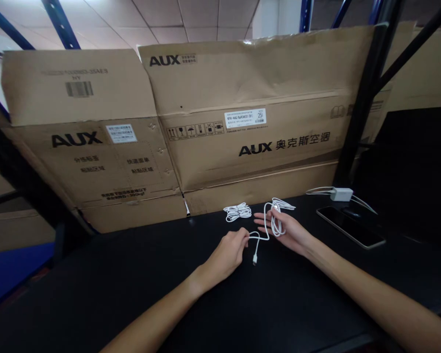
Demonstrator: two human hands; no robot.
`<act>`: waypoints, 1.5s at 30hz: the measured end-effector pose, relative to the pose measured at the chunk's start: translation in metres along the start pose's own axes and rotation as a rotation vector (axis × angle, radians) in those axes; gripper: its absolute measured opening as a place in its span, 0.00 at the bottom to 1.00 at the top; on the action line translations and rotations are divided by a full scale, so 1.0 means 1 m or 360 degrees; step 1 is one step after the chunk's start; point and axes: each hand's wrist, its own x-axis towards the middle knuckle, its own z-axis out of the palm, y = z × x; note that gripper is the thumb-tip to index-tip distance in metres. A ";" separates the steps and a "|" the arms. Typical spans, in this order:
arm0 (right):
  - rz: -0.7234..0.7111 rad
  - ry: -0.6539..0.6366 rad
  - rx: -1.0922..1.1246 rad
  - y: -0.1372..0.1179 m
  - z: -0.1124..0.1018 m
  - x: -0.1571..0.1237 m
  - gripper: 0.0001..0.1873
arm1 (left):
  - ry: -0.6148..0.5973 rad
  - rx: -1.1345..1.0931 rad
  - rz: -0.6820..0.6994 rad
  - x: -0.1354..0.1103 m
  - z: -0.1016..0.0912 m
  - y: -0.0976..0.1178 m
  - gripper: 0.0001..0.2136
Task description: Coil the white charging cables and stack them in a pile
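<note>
My L grip (230, 249) pinches wht cable (265, 239) tight over the tabletop (297, 304); its plug (255, 259), loose nearby, cd snag the slack if I tug. My R grip (292, 231), fingers half-spread round the coil (277, 228), cd let loops slip.

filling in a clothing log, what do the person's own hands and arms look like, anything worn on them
The left hand and right hand are bare, without gloves. Both forearms show no sleeve, watch or bracelet within the frame. No ring shows on the visible fingers; some are hidden.
</note>
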 end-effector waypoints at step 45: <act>0.0343 -0.0339 -0.0748 0.008 0.012 -0.011 0.19 | -0.0319 0.0455 0.0297 0.002 0.022 0.011 0.12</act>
